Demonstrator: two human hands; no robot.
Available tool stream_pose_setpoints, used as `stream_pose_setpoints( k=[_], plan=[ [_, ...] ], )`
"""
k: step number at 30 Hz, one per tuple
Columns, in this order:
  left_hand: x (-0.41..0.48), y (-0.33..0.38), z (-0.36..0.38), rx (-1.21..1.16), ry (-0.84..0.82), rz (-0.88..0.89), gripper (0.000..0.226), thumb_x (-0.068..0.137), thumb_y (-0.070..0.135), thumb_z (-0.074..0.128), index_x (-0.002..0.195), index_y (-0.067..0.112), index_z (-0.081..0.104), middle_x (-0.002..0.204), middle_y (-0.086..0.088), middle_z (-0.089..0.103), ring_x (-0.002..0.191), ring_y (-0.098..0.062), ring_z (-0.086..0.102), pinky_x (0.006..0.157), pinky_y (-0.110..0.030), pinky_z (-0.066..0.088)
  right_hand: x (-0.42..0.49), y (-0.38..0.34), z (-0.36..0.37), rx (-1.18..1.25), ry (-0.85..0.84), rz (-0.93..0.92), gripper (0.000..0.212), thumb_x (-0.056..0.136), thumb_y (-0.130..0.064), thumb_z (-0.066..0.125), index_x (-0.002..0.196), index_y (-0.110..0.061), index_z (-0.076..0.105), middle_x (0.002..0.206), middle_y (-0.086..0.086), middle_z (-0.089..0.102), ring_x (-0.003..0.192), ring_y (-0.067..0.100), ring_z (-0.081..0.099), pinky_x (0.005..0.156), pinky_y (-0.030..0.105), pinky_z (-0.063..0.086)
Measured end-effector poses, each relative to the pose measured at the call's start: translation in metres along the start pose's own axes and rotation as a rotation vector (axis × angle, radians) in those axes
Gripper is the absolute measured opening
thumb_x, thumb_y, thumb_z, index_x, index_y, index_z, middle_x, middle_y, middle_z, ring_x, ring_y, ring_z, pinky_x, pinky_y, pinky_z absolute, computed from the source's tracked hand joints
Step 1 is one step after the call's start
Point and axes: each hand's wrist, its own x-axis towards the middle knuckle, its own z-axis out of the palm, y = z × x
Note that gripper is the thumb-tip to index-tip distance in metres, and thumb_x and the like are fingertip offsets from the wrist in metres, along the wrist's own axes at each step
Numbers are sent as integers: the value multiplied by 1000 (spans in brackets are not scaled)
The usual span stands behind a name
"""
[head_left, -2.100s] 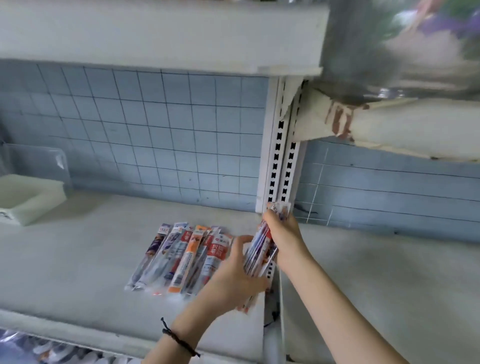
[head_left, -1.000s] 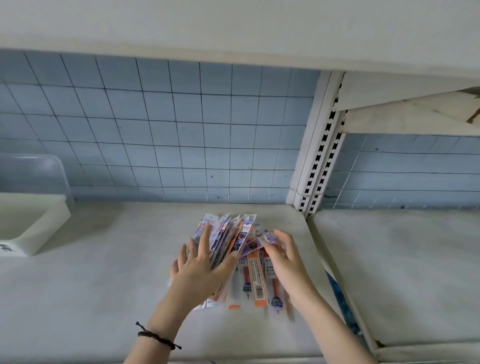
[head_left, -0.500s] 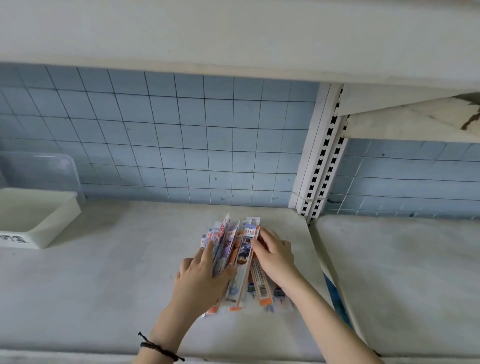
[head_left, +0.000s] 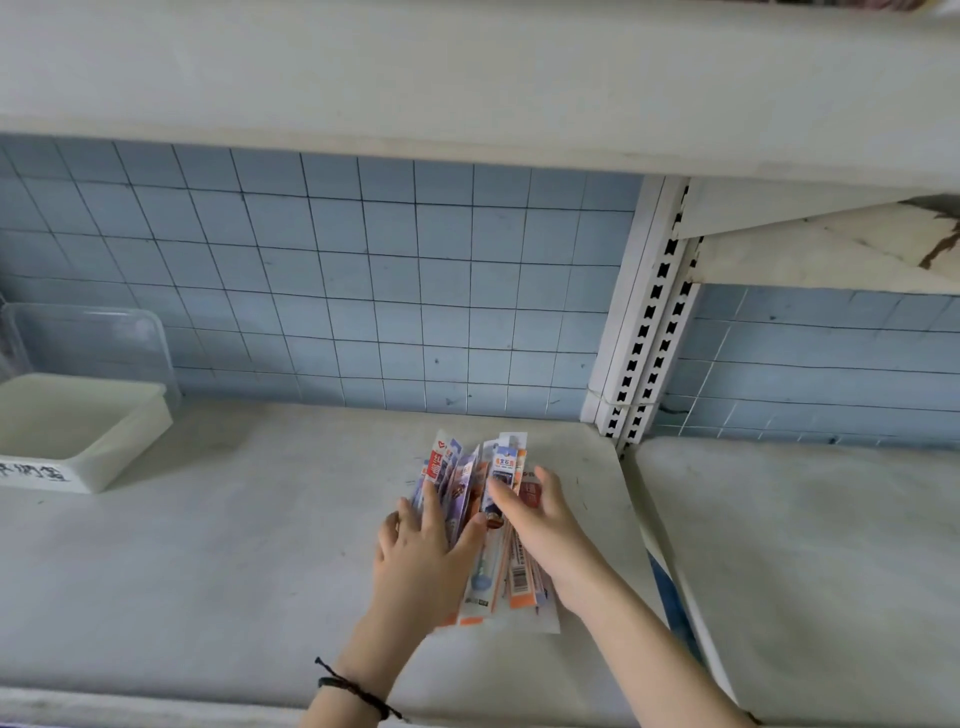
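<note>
Head view: left hand (head_left: 421, 551), right hand (head_left: 545, 525) bunch packets (head_left: 503, 465) tighter (1 stack).

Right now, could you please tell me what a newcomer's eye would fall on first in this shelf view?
The bright bundle of pen packets at the middle of the grey shelf stands out first, held between the left hand and the right hand. Next come the white bin at the far left and the slotted white upright against the blue grid back panel.

Blue tiled wall (head_left: 363, 270) beyond the left hand (head_left: 415, 556) — white slotted upright (head_left: 649, 322) past the right hand (head_left: 545, 525) — grey shelf (head_left: 208, 561) beneath.
</note>
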Motion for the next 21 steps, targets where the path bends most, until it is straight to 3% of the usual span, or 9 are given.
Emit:
stream_pose_setpoints(
  k=[2,5,6,10,15,18,21],
  plan=[
    [4,-2,8,119,6,45,81,89,67,24,152,23,1,155,-9,18,139,-33,15,113,-42,16,1,-7,6,10,-21,-11,68,54,-76,64,112,-44,47,125,-8,60,113,14,58,99,42,48],
    [16,-9,20,208,-19,135,114,60,83,-24,151,26,11,157,-9,13,135,-32,21,110,-37,17,6,-10,8,62,-31,13,75,60,-70,69,121,-33,44,115,-6,64,102,15,65,91,41,54],
    [17,-9,21,206,-21,140,119,55,84,-27,151,25,11,156,-8,15,135,-30,23,109,-35,16,7,-11,8,87,-35,16,72,66,-63,72,122,-29,44,114,-4,64,99,15,66,88,40,56],
    [11,-1,21,96,-10,166,98,73,79,0,152,22,10,153,-2,27,134,-23,27,106,-28,15,5,-15,4,108,-29,17,60,75,-51,73,120,-24,44,112,-3,65,95,13,67,80,31,57],
    [4,8,19,-206,-22,196,103,61,76,19,151,26,12,130,7,54,115,-15,34,99,-25,22,2,-14,-1,195,-45,31,52,80,-44,71,119,-25,43,110,-1,66,96,15,68,88,39,56],
    [2,13,22,-299,-48,234,98,62,72,26,150,29,16,124,8,57,104,-9,33,104,-30,26,1,-14,-4,252,-56,41,50,80,-41,73,119,-25,44,109,0,68,93,17,70,84,39,57],
    [2,13,28,-320,-48,241,96,65,73,31,150,33,12,128,10,55,115,-17,37,104,-34,29,0,-13,-6,348,-49,48,51,76,-32,78,117,-19,50,105,6,72,88,20,73,75,35,59]
  ],
)
